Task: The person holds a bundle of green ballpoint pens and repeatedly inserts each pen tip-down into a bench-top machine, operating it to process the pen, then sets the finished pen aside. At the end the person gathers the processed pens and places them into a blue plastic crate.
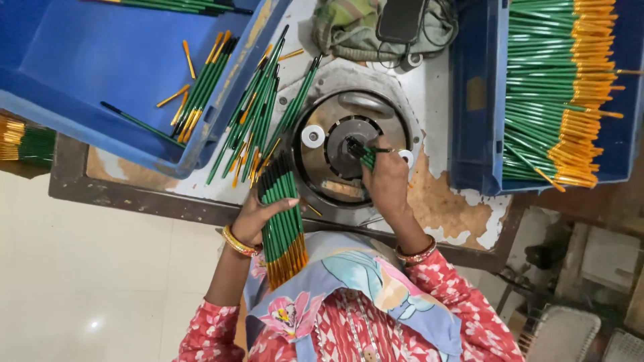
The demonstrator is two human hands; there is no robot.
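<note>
The blue crate (100,74) at the upper left is cut by the picture edge, so only its floor and one wall are seen, with a few loose brushes lying in it. The second blue crate (473,100) at the right is also cut off at the top and right; it is full of stacked brushes (550,100), green handles to the left and orange ends to the right. Between the crates stands a worn white table (449,208) with peeling paint, and at its far edge lies a cloth bag (342,30), only partly in view. What is inside the round metal machine (335,144) is hard to make out; its dark centre is partly covered by the right hand.

A loose pile of brushes (251,114) lies on the table left of the machine, slanting from lower left to upper right.

The left hand (255,218) is closed around a thick bundle of brushes (282,214). They are thin sticks with green handles, black tips and orange-brown ends. The bundle stands nearly upright in the picture, black tips pointing away from the person toward the machine, orange ends toward the person's floral clothes.

The right hand (386,177) pinches a few green brushes (365,155) between fingers and thumb, just at the centre of the machine. These point up and left, with the black tips into the dark middle; how many they are I cannot tell.
</note>
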